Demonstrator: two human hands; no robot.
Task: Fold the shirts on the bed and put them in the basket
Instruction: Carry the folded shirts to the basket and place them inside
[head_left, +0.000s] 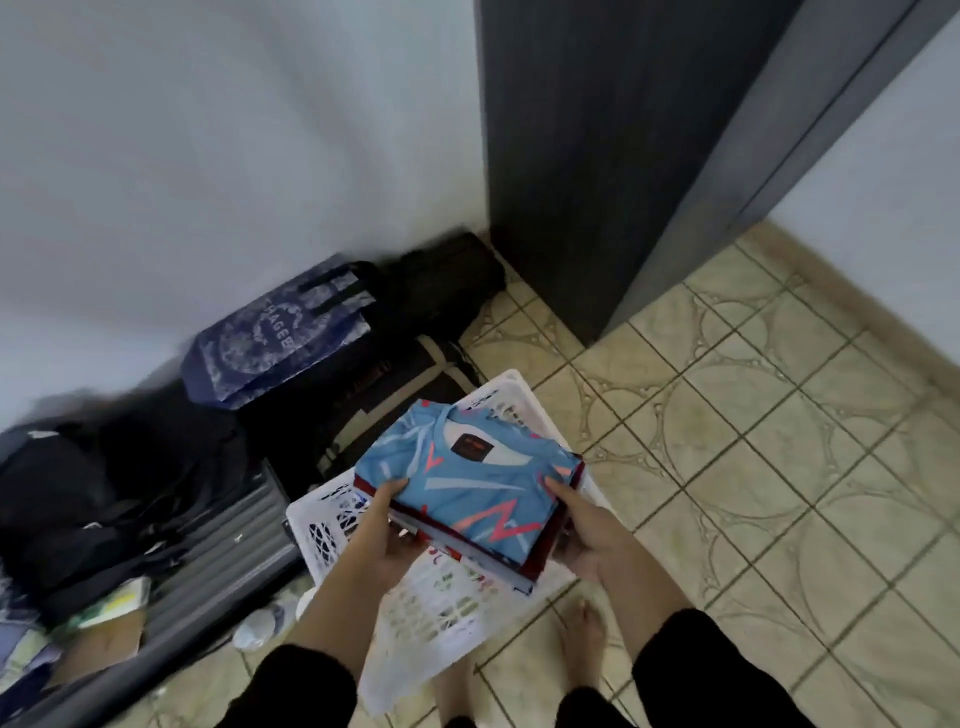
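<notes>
both hands – left hand n right hand – gripping stack of folded shirts over white basket, neck label too blurry 2 read, blue tote bag reads "HAGEE"-ish

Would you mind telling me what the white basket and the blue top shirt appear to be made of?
The basket looks like moulded plastic: stiff white walls with a regular lattice of holes. The blue shirt seems a smooth synthetic sports fabric, judging by its slight sheen and sharp printed pattern, though the weave is too blurred to confirm.
</notes>
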